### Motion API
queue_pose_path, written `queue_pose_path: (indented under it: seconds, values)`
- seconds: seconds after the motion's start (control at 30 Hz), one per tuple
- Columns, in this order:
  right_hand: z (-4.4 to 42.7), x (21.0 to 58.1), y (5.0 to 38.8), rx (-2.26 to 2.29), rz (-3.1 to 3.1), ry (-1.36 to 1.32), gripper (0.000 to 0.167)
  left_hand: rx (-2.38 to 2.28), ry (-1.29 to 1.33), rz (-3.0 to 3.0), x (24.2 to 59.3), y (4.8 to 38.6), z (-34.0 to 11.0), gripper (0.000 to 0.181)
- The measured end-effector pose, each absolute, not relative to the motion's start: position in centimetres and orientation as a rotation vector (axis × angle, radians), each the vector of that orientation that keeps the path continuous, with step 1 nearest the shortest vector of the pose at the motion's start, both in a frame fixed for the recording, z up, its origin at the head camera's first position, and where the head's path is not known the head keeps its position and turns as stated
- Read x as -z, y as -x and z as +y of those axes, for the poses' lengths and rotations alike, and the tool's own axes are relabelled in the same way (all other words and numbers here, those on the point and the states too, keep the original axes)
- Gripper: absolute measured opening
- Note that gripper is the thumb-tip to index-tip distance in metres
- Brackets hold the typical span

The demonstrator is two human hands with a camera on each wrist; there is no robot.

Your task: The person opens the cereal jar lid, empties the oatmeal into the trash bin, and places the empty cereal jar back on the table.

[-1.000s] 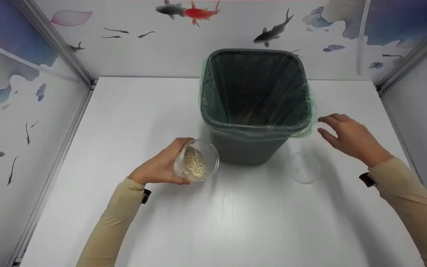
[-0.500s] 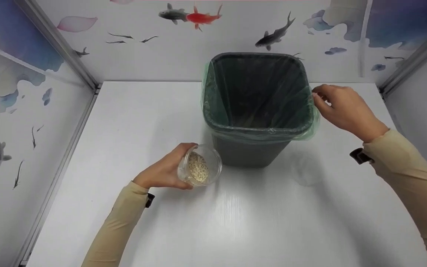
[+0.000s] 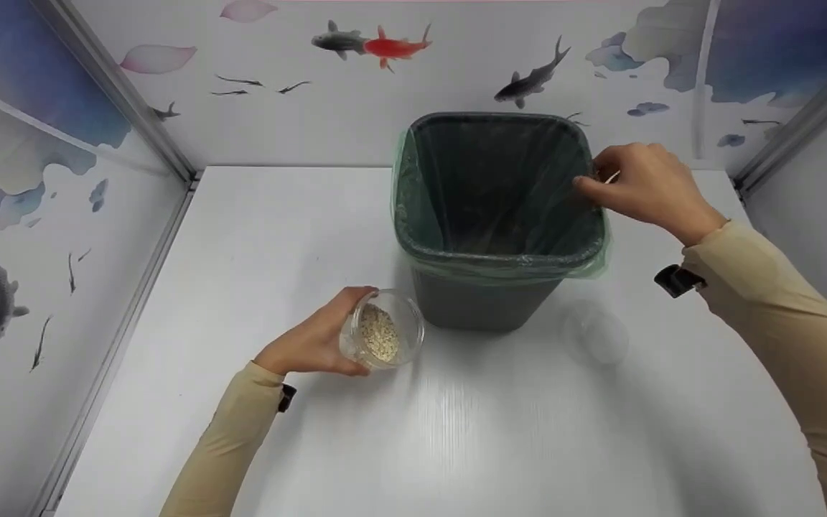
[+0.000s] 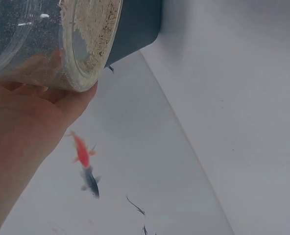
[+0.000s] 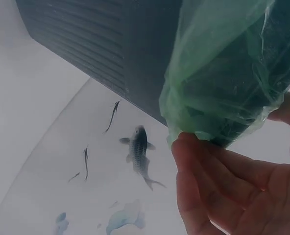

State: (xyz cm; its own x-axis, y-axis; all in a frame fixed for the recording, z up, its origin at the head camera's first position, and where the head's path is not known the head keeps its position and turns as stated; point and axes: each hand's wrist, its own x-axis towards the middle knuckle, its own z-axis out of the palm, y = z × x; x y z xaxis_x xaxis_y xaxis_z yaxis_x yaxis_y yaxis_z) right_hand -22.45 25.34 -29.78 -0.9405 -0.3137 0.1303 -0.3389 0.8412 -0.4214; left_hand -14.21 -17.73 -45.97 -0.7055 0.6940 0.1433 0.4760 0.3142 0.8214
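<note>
In the head view the left hand point(image 3: 313, 341) grips a clear round container point(image 3: 408, 332), tilted, with pale flakes point(image 3: 379, 334) inside. The left wrist view shows its fingers wrapped round the container point(image 4: 37, 44) from below. The right hand point(image 3: 650, 183) is at the right rim of a dark bin point(image 3: 482, 305), thumb over the inner side and fingers outside. A green liner bag point(image 3: 417, 215) is folded over that rim. In the right wrist view the right hand point(image 5: 233, 181) has bent fingers against the bag point(image 5: 204, 78), with the rim between thumb and fingers.
A clear round lid point(image 3: 600, 336) lies on the white table point(image 3: 449, 431) right of the bin, near its base. Behind the table and at both sides stand white panels point(image 3: 263, 133) printed with fish.
The right hand has moved up and left, from beside the bin onto its right rim, and now grips there. The left hand keeps holding the container in nearly the same place.
</note>
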Motion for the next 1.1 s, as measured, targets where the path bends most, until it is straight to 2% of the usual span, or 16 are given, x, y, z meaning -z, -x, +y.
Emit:
queue_pose_path:
  seconds: [0.17, 0.4, 0.6, 0.87, 1.1]
  values:
    - [25.2, 30.0, 22.7, -0.765, -2.964, -0.501, 0.029, -1.334, -1.074, 2.363, 45.7, 14.3, -17.6, 0.101]
    - [25.2, 30.1, 22.7, -0.866, -2.961, -0.481, 0.026, -1.333, -1.080, 2.363, 45.2, 14.4, -17.5, 0.102]
    - [25.4, 30.0, 22.5, -0.945, -2.953, -0.467, 0.018, -1.321, -1.052, 2.382, 44.4, 14.6, -17.9, 0.102]
    - [25.9, 29.9, 21.5, -0.970, -2.953, -0.451, 0.017, -1.235, -1.024, 2.464, 42.5, 15.2, -18.6, 0.105]
    - [25.9, 29.8, 21.2, -1.022, -3.015, -0.405, 0.025, -1.187, -1.013, 2.582, 40.2, 16.2, -19.8, 0.106]
